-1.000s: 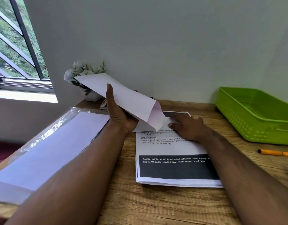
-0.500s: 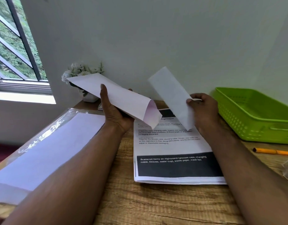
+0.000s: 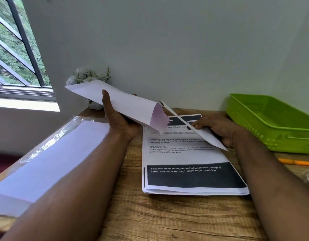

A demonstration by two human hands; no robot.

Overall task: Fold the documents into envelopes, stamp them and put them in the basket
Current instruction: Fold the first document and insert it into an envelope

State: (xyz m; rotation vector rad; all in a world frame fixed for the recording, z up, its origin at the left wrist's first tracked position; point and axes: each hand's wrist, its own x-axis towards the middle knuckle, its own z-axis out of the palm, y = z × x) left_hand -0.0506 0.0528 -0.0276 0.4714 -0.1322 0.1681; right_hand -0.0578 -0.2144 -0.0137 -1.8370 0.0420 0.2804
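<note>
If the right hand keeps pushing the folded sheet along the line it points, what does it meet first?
Most likely the open mouth of the envelope held by the left hand. The right hand grips the folded document, whose far tip sits at that opening; depth is unclear, so it may catch the rim.

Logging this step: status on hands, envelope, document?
Left hand grips envelope, mouth open. Right hand pinches folded document, tip at the mouth, not in. Nothing in the way.
</note>
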